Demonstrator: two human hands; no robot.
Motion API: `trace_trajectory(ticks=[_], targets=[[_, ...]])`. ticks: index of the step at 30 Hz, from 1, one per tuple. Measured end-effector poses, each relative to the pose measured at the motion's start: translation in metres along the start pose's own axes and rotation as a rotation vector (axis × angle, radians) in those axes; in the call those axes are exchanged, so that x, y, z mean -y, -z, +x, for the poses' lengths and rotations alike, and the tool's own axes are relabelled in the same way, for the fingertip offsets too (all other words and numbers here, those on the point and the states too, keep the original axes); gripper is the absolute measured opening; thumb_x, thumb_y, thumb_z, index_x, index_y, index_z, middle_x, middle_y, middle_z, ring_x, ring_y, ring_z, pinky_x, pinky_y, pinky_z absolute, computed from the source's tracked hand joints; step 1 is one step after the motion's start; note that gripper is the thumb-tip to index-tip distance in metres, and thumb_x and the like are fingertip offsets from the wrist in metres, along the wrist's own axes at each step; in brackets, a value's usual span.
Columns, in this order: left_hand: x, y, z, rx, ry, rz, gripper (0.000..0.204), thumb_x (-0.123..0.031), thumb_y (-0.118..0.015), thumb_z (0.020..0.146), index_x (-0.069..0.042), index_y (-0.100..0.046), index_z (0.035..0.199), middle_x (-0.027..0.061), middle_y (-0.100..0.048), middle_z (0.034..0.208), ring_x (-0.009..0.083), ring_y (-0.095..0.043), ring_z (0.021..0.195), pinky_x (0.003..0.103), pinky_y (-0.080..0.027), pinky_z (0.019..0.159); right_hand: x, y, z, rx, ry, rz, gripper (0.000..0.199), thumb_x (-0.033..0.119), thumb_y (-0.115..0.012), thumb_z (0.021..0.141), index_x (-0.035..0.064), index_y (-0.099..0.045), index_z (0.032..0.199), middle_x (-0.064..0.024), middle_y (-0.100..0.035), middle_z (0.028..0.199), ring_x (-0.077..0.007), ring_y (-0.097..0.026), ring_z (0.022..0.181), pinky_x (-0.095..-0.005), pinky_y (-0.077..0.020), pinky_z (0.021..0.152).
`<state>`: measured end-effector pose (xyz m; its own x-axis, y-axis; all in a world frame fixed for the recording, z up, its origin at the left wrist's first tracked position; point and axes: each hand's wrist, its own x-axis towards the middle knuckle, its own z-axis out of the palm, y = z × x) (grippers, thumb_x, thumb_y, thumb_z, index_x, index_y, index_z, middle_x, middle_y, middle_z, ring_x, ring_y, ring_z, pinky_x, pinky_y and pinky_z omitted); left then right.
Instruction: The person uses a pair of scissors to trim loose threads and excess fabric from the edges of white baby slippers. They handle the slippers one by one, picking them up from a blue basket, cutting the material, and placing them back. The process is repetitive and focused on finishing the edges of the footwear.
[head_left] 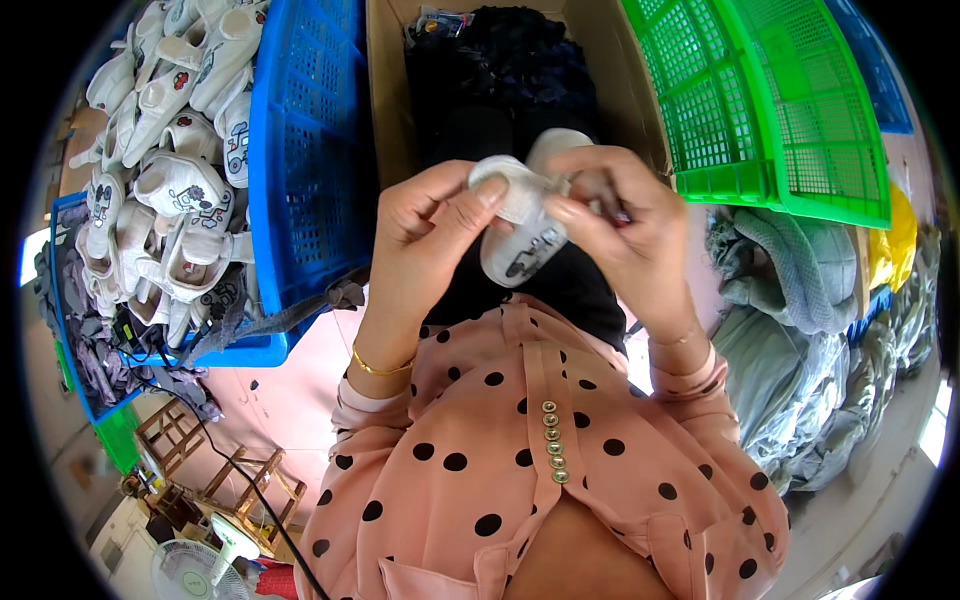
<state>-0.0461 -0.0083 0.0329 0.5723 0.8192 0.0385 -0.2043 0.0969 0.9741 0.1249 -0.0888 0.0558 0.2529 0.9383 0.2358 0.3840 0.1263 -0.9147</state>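
Observation:
A small white cloth shoe [518,262] with a dark vehicle picture on it is held up between my hands in front of my body. My left hand [437,222] pinches a pale rounded flap [517,198] at the top of the shoe between thumb and fingers. On the other side, my right hand [630,222] has its fingers bent and closed at the flap's edge, and some of its fingertips are hidden. Behind the fingers a white rounded piece [556,146] shows; I cannot tell whether it belongs to the same shoe.
At left, a blue crate [310,150] stands beside a heap of similar white shoes [180,180]. Ahead is a cardboard box [390,90] with dark items. Green crates [810,130] stand at right, above grey cloth and plastic bags [785,375]. A fan [195,568] is at lower left.

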Motion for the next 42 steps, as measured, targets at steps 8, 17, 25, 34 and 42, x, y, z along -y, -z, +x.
trace_trajectory(ticks=[8, 17, 25, 34, 42], targets=[[0.011, -0.002, -0.006, -0.135, 0.018, -0.099, 0.021, -0.015, -0.064, 0.095, 0.004, -0.069, 0.102, 0.0092, -0.071, 0.086, 0.0124, -0.068, 0.076, 0.024, -0.054, 0.068, -0.049, 0.007, 0.012, -0.271, -0.179, 0.129, 0.019, 0.016, -0.069, 0.091, 0.0003, -0.059, 0.092, -0.0006, -0.06, 0.076, -0.005, -0.052, 0.063, -0.0212, -0.046, 0.059], [0.004, -0.017, -0.006, -0.159, 0.038, 0.059, 0.015, -0.012, -0.07, 0.09, 0.001, -0.074, 0.098, 0.0077, -0.072, 0.093, 0.008, -0.063, 0.081, 0.021, -0.048, 0.072, -0.037, -0.01, -0.004, -0.052, 0.373, -0.309, 0.06, 0.001, -0.082, 0.058, 0.0059, -0.058, 0.114, -0.0042, -0.062, 0.076, -0.0174, -0.063, 0.064, -0.0283, -0.0506, 0.057], [0.014, -0.021, 0.001, -0.135, -0.151, 0.253, 0.019, -0.011, -0.077, 0.081, -0.002, -0.074, 0.097, 0.0118, -0.068, 0.103, 0.0204, -0.061, 0.102, 0.032, -0.045, 0.093, -0.042, -0.007, -0.005, -0.153, 0.307, -0.265, 0.037, -0.002, -0.076, 0.062, 0.0041, -0.061, 0.095, -0.0079, -0.063, 0.074, -0.0204, -0.059, 0.055, -0.0278, -0.0493, 0.053], [0.024, -0.014, 0.012, 0.076, -0.277, 0.526, 0.014, -0.016, -0.074, 0.085, -0.003, -0.07, 0.087, 0.0052, -0.065, 0.076, 0.0137, -0.055, 0.062, 0.035, -0.044, 0.092, -0.025, 0.001, -0.009, -0.026, -0.329, 0.563, 0.015, 0.015, -0.057, 0.098, 0.0021, -0.057, 0.091, 0.0009, -0.058, 0.067, -0.0031, -0.048, 0.062, -0.0194, -0.0394, 0.059], [0.017, -0.02, 0.006, 0.034, -0.001, 0.262, 0.016, -0.015, -0.068, 0.092, 0.0, -0.069, 0.098, 0.0031, -0.065, 0.074, 0.0051, -0.054, 0.061, 0.019, -0.041, 0.054, -0.029, 0.003, -0.006, -0.014, -0.325, 0.508, 0.026, 0.025, -0.056, 0.101, 0.003, -0.058, 0.088, 0.0006, -0.059, 0.067, -0.0032, -0.05, 0.063, -0.0198, -0.041, 0.058]])
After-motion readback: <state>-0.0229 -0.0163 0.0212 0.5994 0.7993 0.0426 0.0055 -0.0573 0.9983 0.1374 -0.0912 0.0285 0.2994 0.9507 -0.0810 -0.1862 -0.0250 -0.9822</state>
